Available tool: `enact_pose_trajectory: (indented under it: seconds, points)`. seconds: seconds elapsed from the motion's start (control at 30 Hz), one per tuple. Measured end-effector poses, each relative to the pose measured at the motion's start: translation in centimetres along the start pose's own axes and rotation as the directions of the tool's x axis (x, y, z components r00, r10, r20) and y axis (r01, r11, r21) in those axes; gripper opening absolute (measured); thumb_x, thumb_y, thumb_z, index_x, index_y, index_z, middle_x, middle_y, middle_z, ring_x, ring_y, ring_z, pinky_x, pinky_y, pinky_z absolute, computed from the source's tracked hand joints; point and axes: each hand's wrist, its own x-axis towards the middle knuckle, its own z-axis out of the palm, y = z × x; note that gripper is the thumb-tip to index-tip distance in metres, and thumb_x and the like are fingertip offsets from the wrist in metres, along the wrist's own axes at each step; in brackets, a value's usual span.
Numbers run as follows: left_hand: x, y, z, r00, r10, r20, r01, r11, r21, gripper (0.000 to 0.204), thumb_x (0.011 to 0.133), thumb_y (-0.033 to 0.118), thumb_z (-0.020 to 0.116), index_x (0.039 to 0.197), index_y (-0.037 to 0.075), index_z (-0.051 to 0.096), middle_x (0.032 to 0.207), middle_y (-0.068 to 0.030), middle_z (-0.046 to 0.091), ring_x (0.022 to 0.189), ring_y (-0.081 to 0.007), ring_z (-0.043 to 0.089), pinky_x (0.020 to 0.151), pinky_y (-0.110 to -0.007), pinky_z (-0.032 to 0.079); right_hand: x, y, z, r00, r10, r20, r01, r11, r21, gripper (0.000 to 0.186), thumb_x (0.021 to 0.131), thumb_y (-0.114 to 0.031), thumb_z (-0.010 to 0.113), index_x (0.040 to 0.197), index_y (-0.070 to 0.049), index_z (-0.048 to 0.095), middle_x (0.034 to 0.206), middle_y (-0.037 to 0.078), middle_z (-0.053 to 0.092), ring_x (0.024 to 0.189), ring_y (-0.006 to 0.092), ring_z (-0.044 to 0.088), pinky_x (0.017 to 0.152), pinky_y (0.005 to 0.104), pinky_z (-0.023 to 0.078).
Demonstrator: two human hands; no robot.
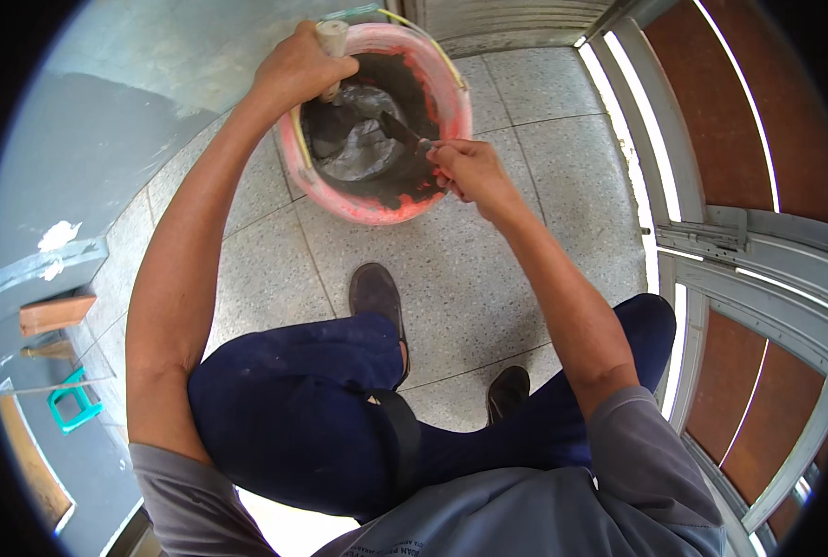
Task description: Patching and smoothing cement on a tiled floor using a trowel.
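Note:
A pink bucket [382, 211] with a yellow handle has a dark, red-smeared interior and crumpled, shiny grey material [358, 153] inside. Over its left rim, my left hand [298, 70] is closed on a pale cylindrical object [332, 39], whose exact kind I cannot tell. My right hand [465, 176] grips a dark-bladed scraper [397, 128] at the right side of the bucket, its blade angled into the opening over the grey material.
Speckled floor tiles [562, 186] surround the bucket and my shoes. A grey wall [107, 111] runs along the left, with a green stool [70, 404] and wooden piece [56, 316] lower down. A metal door frame with brown panels [730, 121] lines the right.

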Motion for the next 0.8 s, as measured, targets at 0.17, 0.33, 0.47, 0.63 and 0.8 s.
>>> enact_pose_trajectory:
  seconds: [0.17, 0.33, 0.47, 0.63, 0.8]
  points:
    - [0.5, 0.1, 0.2, 1.000, 0.016, -0.005, -0.016, 1.000, -0.004, 0.085, 0.066, 0.048, 0.072, 0.128, -0.006, 0.052, 0.113, -0.0255, 0.069, 0.106, -0.0366, 0.068, 0.092, -0.041, 0.052, 0.0, -0.5, -1.5, 0.996, 0.074, 0.050, -0.077, 0.996, 0.054, 0.021, 0.089, -0.022, 0.066, 0.095, -0.003, 0.072, 0.064, 0.003, 0.060, 0.048, 0.0073, 0.046, 0.041, 0.0245, 0.029]
    - [0.8, -1.0, 0.0, 1.000, -0.001, 0.021, 0.002, 0.999, -0.051, 0.085, 0.069, 0.046, 0.073, 0.133, -0.006, 0.051, 0.118, -0.0260, 0.067, 0.111, -0.0367, 0.066, 0.097, -0.040, 0.049, -1.1, -0.7, -2.2, 0.993, 0.109, 0.055, -0.114, 0.989, 0.098, 0.020, 0.089, -0.021, 0.065, 0.092, -0.002, 0.071, 0.065, 0.003, 0.060, 0.047, 0.0068, 0.045, 0.040, 0.0238, 0.028]
    - [1.3, -3.5, -0.4, 1.000, -0.021, 0.005, 0.021, 0.997, -0.080, 0.085, 0.070, 0.044, 0.075, 0.134, -0.006, 0.051, 0.120, -0.0257, 0.066, 0.112, -0.0356, 0.065, 0.097, -0.040, 0.049, -1.9, -1.5, -2.6, 0.994, 0.076, 0.076, -0.083, 0.992, 0.092, 0.020, 0.090, -0.022, 0.065, 0.090, -0.002, 0.071, 0.066, 0.003, 0.061, 0.048, 0.0075, 0.047, 0.042, 0.0248, 0.033]
    - [1.3, -1.8, -0.2, 1.000, -0.022, 0.011, 0.023, 0.993, -0.112, 0.085, 0.067, 0.047, 0.073, 0.130, -0.006, 0.053, 0.117, -0.0268, 0.067, 0.109, -0.0378, 0.066, 0.095, -0.041, 0.051, 0.1, 0.7, -0.8, 0.963, -0.263, -0.061, 0.246, 0.947, -0.205, 0.027, 0.089, -0.025, 0.063, 0.097, -0.001, 0.073, 0.076, 0.009, 0.071, 0.060, 0.0193, 0.064, 0.058, 0.0346, 0.052]
    - [0.6, -1.9, 0.2, 1.000, -0.022, -0.014, 0.021, 0.997, -0.070, 0.086, 0.066, 0.048, 0.073, 0.129, -0.007, 0.053, 0.117, -0.0270, 0.067, 0.109, -0.0381, 0.067, 0.095, -0.042, 0.051, -0.2, -0.6, 2.2, 0.904, -0.428, -0.010, 0.267, 0.581, -0.769, 0.035, 0.085, -0.025, 0.066, 0.114, -0.006, 0.073, 0.088, 0.019, 0.074, 0.082, 0.0262, 0.073, 0.078, 0.0385, 0.055]
